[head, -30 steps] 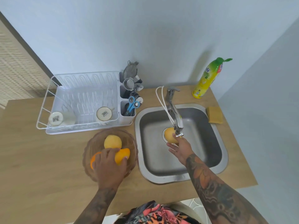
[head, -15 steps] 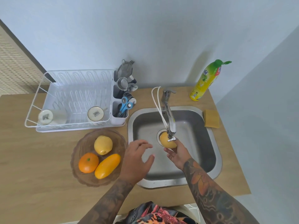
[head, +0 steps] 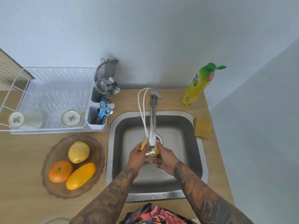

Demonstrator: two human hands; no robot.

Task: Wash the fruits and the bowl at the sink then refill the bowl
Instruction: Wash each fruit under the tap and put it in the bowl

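— While the head view is taken first, and it is the only view given, what is seen at the sink (head: pixel 198 160)?

— A yellow fruit (head: pixel 151 153) is held over the basin, right under the tap's spout (head: pixel 152 139). It is clasped between the left hand (head: pixel 137 157) and the right hand (head: pixel 164 160), which are brought together around it. Whether water is running cannot be told.

— And the remaining fruit?

— A lemon (head: pixel 78 151), an orange (head: pixel 60 171) and a long yellow-orange fruit (head: pixel 80 176) are left in the brown bowl (head: pixel 53 189) on the counter, just beside the sink.

— How should this step be done well?

— The fruit should probably be turned under the spout so that every side is rubbed, and kept low in the basin, so that splashing is limited. A wet skin is likely to be slippery, so a cupped, two-handed hold is advised.
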